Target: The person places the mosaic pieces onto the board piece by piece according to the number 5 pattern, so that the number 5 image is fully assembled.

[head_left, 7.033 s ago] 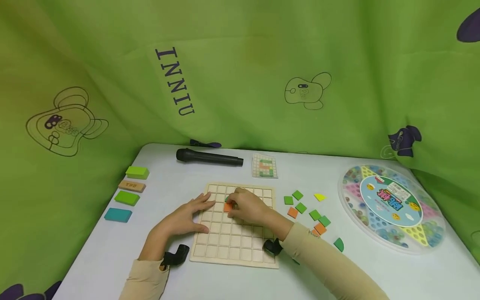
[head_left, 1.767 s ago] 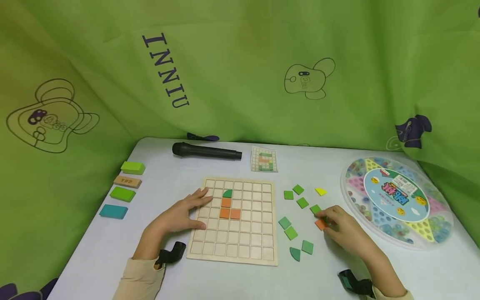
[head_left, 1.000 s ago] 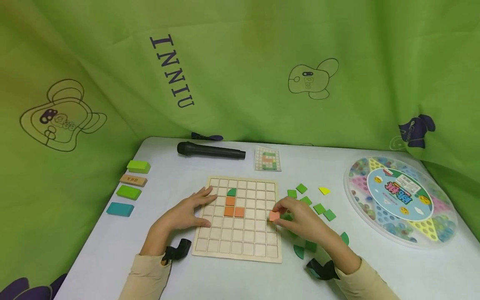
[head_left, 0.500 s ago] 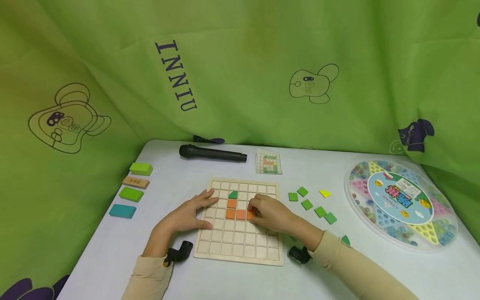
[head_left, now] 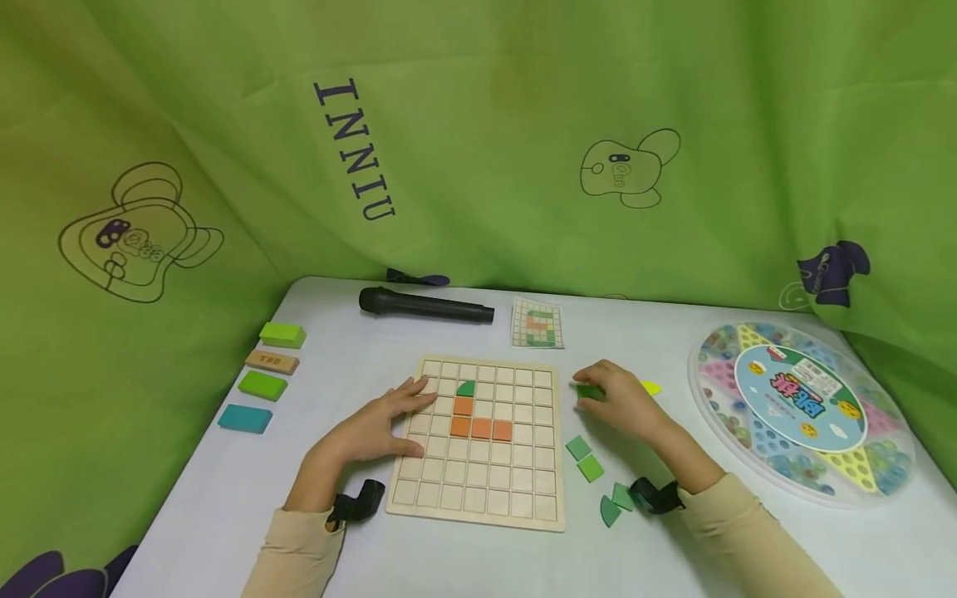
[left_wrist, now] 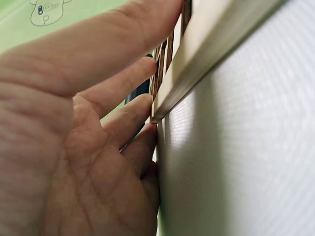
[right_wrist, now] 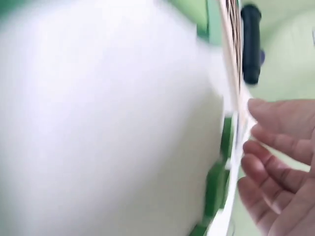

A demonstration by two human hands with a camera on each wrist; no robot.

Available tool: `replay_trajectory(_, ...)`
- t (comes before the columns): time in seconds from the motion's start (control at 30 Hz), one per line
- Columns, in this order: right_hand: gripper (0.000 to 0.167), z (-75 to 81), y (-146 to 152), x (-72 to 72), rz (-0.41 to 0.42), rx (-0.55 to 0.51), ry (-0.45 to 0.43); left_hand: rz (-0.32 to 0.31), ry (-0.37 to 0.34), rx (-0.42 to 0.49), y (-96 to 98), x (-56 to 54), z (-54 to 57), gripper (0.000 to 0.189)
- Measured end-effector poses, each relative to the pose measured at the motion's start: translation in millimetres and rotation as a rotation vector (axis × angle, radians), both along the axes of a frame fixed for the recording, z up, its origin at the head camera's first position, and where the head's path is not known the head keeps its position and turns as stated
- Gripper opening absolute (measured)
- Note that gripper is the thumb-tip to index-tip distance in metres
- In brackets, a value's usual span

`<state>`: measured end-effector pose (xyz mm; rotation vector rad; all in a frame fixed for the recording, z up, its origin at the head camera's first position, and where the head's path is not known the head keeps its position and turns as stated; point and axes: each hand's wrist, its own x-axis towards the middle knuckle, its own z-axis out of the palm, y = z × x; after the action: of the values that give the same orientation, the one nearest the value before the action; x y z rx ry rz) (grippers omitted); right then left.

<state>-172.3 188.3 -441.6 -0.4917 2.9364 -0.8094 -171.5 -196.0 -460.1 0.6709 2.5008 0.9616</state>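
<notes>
A wooden grid board (head_left: 478, 490) lies mid-table. Set in its cells are a green quarter-round tile (head_left: 467, 389), an orange square tile (head_left: 463, 406) below it, and a row of three orange tiles (head_left: 482, 428). My left hand (head_left: 377, 425) rests at the board's left edge, fingers spread; the left wrist view has the fingertips against the board's side (left_wrist: 197, 64). To the right of the board, my right hand (head_left: 620, 400) hovers with thumb and fingers apart above a green square tile (head_left: 587, 391). In the right wrist view nothing sits between the fingers (right_wrist: 268, 167).
Loose green tiles (head_left: 590, 468) and a green quarter-round (head_left: 610, 511) lie right of the board, near a yellow piece (head_left: 653, 388). Behind are a pattern card (head_left: 537, 324) and black microphone (head_left: 426, 306). A round marble-game box (head_left: 800, 407) stands right, coloured blocks (head_left: 245, 419) left.
My right hand has carried orange tiles from the right-hand pile onto the board, finishing with the row's right end. It has let go and moved back right to the green tiles. Left hand stays.
</notes>
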Motion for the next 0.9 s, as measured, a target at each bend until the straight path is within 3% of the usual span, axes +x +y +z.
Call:
replay_trajectory(0.1, 0.030, -3.6, 14, -3.2, -0.037, 0.014, -0.033, 0.002, 0.001, -0.002, -0.3, 0.2, 0.8, 0.081)
replay_trajectory(0.27, 0.024, -2.3, 12, -5.7, -0.019, 0.048, -0.022, -0.003, -0.002, 0.006, 0.0, 0.9, 1.3, 0.081)
replay_trajectory(0.4, 0.024, 7.0, -11, -9.3, 0.023, 0.019, -0.036, -0.002, 0.001, 0.011, 0.3, 0.8, 0.6, 0.081)
replay_trajectory(0.53, 0.024, 12.7, -48, -18.6, 0.129, -0.017, -0.054, 0.001, 0.005, 0.016, -1.0, -0.1, 0.6, 0.081)
replay_trajectory(0.67, 0.024, 10.0, -78, -29.5, 0.226, -0.032, -0.053, -0.007, 0.005, 0.026, 0.1, -0.2, -1.2, 0.082)
replay_trajectory(0.9, 0.021, 0.8, -105, -42.8, 0.304, -0.006, -0.055, 0.005, 0.005, 0.019, -0.2, 0.8, -1.4, 0.081)
